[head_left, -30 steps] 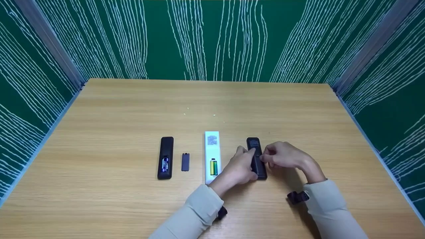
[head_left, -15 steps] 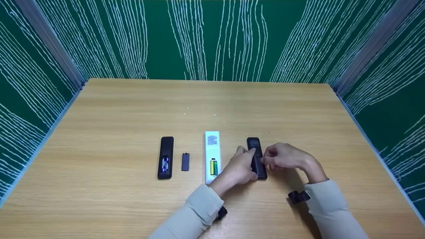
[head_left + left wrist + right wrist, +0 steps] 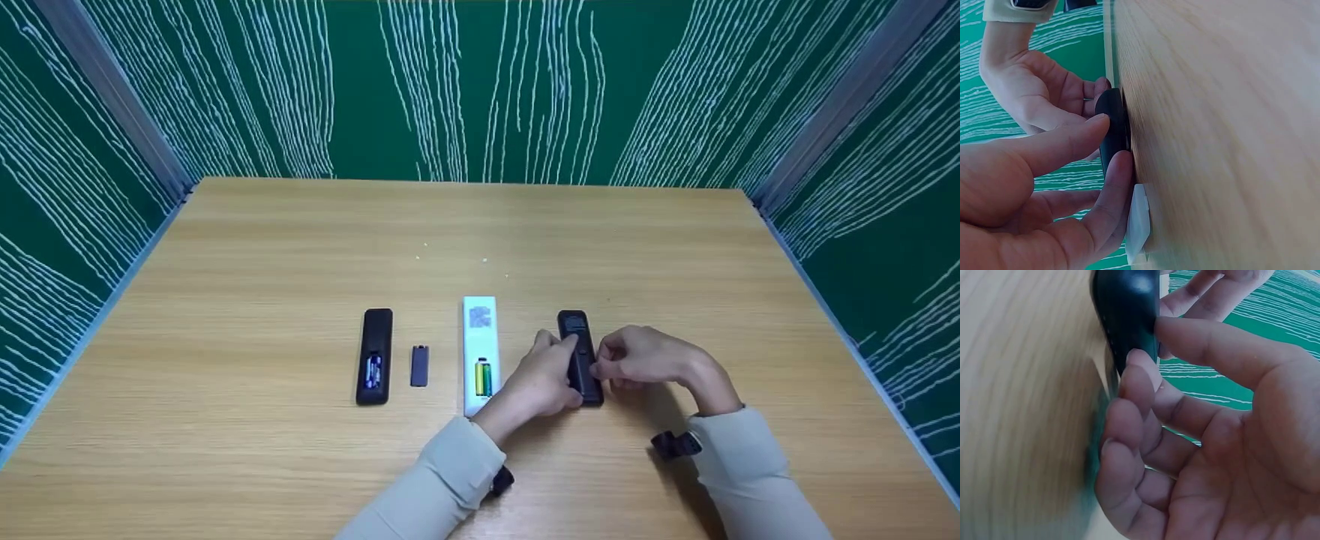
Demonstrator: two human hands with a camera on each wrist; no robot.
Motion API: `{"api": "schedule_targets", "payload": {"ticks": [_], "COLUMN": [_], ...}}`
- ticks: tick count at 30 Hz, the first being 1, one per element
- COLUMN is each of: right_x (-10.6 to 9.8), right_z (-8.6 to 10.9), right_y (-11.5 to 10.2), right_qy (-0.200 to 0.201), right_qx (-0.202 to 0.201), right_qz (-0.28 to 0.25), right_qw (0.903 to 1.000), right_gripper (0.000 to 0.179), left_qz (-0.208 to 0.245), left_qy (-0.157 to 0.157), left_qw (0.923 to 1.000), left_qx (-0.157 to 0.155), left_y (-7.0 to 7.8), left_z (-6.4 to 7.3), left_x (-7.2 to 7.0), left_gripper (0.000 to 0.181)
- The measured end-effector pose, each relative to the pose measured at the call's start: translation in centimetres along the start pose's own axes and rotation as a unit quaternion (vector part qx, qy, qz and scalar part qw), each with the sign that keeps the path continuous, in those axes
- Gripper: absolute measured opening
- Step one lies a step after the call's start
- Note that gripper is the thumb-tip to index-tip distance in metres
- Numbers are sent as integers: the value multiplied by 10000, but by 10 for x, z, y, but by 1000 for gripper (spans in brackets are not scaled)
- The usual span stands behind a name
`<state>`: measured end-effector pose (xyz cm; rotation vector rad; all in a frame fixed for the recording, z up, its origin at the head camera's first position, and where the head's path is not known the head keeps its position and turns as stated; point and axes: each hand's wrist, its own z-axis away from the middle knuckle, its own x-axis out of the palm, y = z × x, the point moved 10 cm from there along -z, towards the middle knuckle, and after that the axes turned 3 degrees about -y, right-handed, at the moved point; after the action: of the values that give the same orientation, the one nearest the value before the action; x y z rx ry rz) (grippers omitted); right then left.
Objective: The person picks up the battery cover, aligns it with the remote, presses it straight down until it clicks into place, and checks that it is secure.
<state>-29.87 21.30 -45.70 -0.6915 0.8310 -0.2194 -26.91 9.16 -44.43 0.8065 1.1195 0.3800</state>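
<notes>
A black remote control [image 3: 576, 323] lies back side up on the table, at the right of the row. My left hand [image 3: 541, 381] grips it from the left; in the left wrist view the thumb [image 3: 1086, 135] lies on its upper face and the fingers along its side. At its right edge my right hand [image 3: 649, 356] pinches it, thumb on the top face and curled index finger at the side in the right wrist view. Left of my left hand lies a white remote control [image 3: 480, 330], two batteries [image 3: 482, 379] showing in its uncovered compartment.
Further left lie a second black remote control [image 3: 376, 337] with batteries in its uncovered compartment, and a small dark battery cover [image 3: 419, 366]. A pale piece [image 3: 1139, 219] sits under my left hand's fingers. White specks [image 3: 484, 260] dot the table [image 3: 300, 465] behind.
My right hand has slid slightly along the black remote's right edge toward its near end. The left hand and the other things stay as they were.
</notes>
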Motion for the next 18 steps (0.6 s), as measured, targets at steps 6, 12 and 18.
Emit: {"api": "schedule_targets", "payload": {"ticks": [6, 12, 18], "right_x": [2, 3, 3], "right_z": [2, 4, 4], "right_y": [-4, -7, -8], "right_qy": [-113, -208, -171], "right_qx": [-100, -141, -193], "right_qz": [37, 185, 387], "right_qw": [9999, 9995, 9989], "right_gripper": [18, 19, 19], "left_qz": [91, 173, 181], "left_qy": [18, -22, -24], "left_qw": [10000, 9998, 9998], "left_qx": [16, -51, -54], "left_y": [0, -1, -2], "left_z": [0, 0, 0], "left_x": [0, 1, 1], "left_gripper": [94, 94, 94]}}
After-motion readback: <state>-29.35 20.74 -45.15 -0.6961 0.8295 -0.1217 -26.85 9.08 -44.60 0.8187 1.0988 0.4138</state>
